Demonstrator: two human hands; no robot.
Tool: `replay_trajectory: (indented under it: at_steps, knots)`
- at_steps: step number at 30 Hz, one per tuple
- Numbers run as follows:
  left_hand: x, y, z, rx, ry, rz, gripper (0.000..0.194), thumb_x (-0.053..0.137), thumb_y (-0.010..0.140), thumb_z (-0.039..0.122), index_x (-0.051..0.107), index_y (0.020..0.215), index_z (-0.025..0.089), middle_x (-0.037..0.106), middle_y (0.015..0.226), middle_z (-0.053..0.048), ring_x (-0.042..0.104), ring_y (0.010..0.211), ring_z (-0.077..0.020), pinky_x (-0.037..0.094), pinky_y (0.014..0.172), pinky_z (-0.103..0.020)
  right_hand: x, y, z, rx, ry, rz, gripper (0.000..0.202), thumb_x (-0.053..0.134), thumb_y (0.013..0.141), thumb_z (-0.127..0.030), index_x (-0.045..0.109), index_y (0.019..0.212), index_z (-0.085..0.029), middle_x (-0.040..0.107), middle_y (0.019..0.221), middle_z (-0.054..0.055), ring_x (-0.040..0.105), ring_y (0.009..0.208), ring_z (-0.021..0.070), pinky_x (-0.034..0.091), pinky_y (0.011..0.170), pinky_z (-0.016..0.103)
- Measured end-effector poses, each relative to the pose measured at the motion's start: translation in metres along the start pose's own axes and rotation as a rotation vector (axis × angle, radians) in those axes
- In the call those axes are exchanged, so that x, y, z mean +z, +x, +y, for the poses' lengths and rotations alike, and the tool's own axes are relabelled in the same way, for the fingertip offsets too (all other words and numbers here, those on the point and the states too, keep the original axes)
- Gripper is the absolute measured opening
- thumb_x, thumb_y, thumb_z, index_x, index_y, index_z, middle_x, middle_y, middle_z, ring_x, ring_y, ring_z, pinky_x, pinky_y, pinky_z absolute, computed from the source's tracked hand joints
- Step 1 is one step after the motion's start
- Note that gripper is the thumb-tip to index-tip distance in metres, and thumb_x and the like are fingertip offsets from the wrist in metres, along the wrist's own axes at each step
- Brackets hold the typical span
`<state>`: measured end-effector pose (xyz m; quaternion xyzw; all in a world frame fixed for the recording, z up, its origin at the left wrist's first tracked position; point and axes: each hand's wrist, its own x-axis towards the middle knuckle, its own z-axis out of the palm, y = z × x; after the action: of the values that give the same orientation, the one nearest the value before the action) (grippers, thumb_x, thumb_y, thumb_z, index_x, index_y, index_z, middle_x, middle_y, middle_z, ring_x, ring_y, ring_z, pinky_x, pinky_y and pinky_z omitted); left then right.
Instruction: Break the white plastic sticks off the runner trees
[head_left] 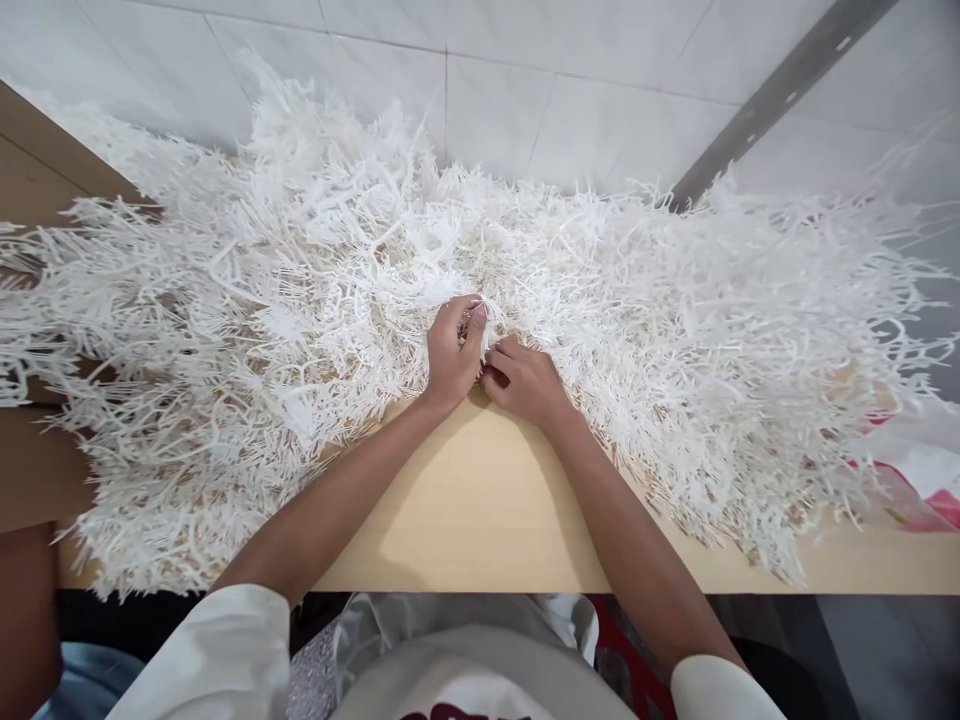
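"What's in that person's hands?"

"The left hand (454, 350) has its grip closed, thumb and forefinger together on a bit of the white strands (360, 260)."

"And the right hand (527, 383)?"

"Just beside it, fingers curled in at the near edge of the heap. Whether that grip is clamped on anything, I can't tell from here."

"Where's the rest of the stuff?"

"Heaped across the table (480, 500), spreading to both sides and back toward the tiled wall (495, 100). There's brown cardboard (45, 470) at the left end, and a pink-and-white plastic bag (911, 490) at the right."
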<state>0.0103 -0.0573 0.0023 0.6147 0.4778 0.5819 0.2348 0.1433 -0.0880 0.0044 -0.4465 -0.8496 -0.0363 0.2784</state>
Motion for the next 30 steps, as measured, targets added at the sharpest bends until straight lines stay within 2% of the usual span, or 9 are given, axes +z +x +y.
replay_trajectory:
  at_steps: [5, 8, 11, 15, 19, 22, 24, 26, 30]
  knots:
    - [0.0, -0.001, 0.001, 0.07, 0.06, -0.052, 0.029, 0.046, 0.099, 0.044, 0.064, 0.098, 0.022, 0.07, 0.094, -0.003, 0.062, 0.09, -0.0145, 0.049, 0.083, -0.028, -0.004, 0.0, 0.0, 0.17, 0.012, -0.016, 0.014, 0.053, 0.081, -0.02, 0.063, 0.072, -0.018, 0.065, 0.074, 0.002, 0.054, 0.067, 0.0124, 0.034, 0.057, 0.025]
    - [0.0, -0.001, -0.001, 0.13, 0.166, -0.072, 0.03, 0.044, 0.1, 0.042, 0.067, 0.096, 0.022, 0.071, 0.091, -0.003, 0.061, 0.087, -0.0154, 0.048, 0.082, -0.029, -0.005, 0.001, 0.0, 0.274, 0.031, -0.048, 0.02, 0.054, 0.082, -0.024, 0.061, 0.064, -0.019, 0.062, 0.066, 0.0, 0.049, 0.06, 0.0109, 0.03, 0.054, 0.026]
    - [0.001, -0.002, -0.003, 0.092, 0.244, -0.095, 0.031, 0.044, 0.1, 0.041, 0.067, 0.098, 0.022, 0.072, 0.091, -0.003, 0.061, 0.084, -0.0162, 0.047, 0.081, -0.03, -0.003, 0.001, 0.0, 0.296, -0.001, -0.067, 0.031, 0.051, 0.088, -0.027, 0.057, 0.058, -0.019, 0.06, 0.062, 0.0, 0.044, 0.055, 0.0103, 0.025, 0.052, 0.027]
    - [0.003, -0.001, -0.005, 0.073, 0.273, -0.147, 0.026, 0.047, 0.099, 0.037, 0.068, 0.1, 0.022, 0.074, 0.096, -0.002, 0.064, 0.086, -0.0164, 0.047, 0.082, -0.031, 0.0, 0.002, 0.003, 0.324, -0.035, 0.076, 0.034, 0.048, 0.094, -0.028, 0.055, 0.062, -0.019, 0.061, 0.067, 0.002, 0.05, 0.065, 0.0123, 0.031, 0.058, 0.027]
    - [0.004, -0.002, -0.004, 0.088, 0.311, -0.227, 0.019, 0.051, 0.098, 0.03, 0.068, 0.1, 0.022, 0.075, 0.098, -0.002, 0.065, 0.088, -0.0174, 0.048, 0.082, -0.031, -0.003, 0.002, 0.008, 0.381, 0.067, 0.319, 0.038, 0.05, 0.094, -0.027, 0.047, 0.058, -0.02, 0.05, 0.058, -0.001, 0.043, 0.058, 0.0107, 0.032, 0.058, 0.027]
    - [0.004, -0.003, -0.003, 0.095, 0.345, -0.281, 0.019, 0.049, 0.098, 0.024, 0.069, 0.099, 0.023, 0.073, 0.095, -0.002, 0.064, 0.089, -0.0184, 0.048, 0.082, -0.032, -0.006, 0.002, 0.011, 0.438, 0.274, 0.456, 0.031, 0.05, 0.097, -0.034, 0.057, 0.071, -0.02, 0.052, 0.064, -0.002, 0.045, 0.058, 0.0095, 0.037, 0.057, 0.026]
    - [0.004, -0.004, -0.003, 0.117, 0.327, -0.284, 0.022, 0.046, 0.099, 0.025, 0.068, 0.102, 0.023, 0.071, 0.095, -0.003, 0.063, 0.091, -0.0182, 0.049, 0.082, -0.032, -0.007, 0.002, 0.013, 0.444, 0.411, 0.379, 0.022, 0.053, 0.096, -0.039, 0.065, 0.097, -0.022, 0.061, 0.079, -0.001, 0.052, 0.062, 0.0087, 0.042, 0.058, 0.025]
    - [0.003, -0.004, -0.001, 0.14, 0.295, -0.274, 0.026, 0.043, 0.101, 0.029, 0.067, 0.107, 0.023, 0.069, 0.098, -0.004, 0.063, 0.093, -0.0177, 0.049, 0.083, -0.031, -0.007, 0.002, 0.015, 0.413, 0.459, 0.272, 0.026, 0.055, 0.095, -0.042, 0.064, 0.112, -0.025, 0.064, 0.091, 0.0, 0.057, 0.067, 0.0088, 0.046, 0.061, 0.024]
    - [0.004, -0.006, 0.003, 0.169, 0.322, -0.285, 0.032, 0.039, 0.101, 0.038, 0.066, 0.104, 0.02, 0.065, 0.099, -0.006, 0.062, 0.092, -0.0179, 0.048, 0.082, -0.031, -0.005, 0.001, 0.017, 0.362, 0.374, 0.277, 0.024, 0.05, 0.098, -0.041, 0.065, 0.102, -0.024, 0.066, 0.089, 0.001, 0.059, 0.076, 0.011, 0.047, 0.069, 0.026]
